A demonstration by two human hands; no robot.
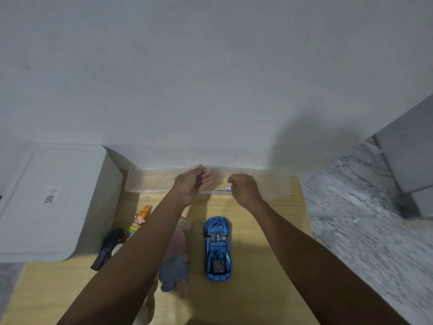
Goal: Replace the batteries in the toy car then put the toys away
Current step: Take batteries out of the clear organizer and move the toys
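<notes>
Both hands reach the clear box [145,181] at the tabletop's [257,266] far edge. The left hand [193,185] has released, straight fingers; the right hand [242,187] seems to pinch a battery [226,188], likely fetching replacements. The car [218,247] waits mid-tabletop, upright.

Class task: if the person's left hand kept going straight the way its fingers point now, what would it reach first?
Most likely the clear plastic container by the wall: the left hand already sits over it, fingers pointing towards its far side. Depth is unclear.
</notes>
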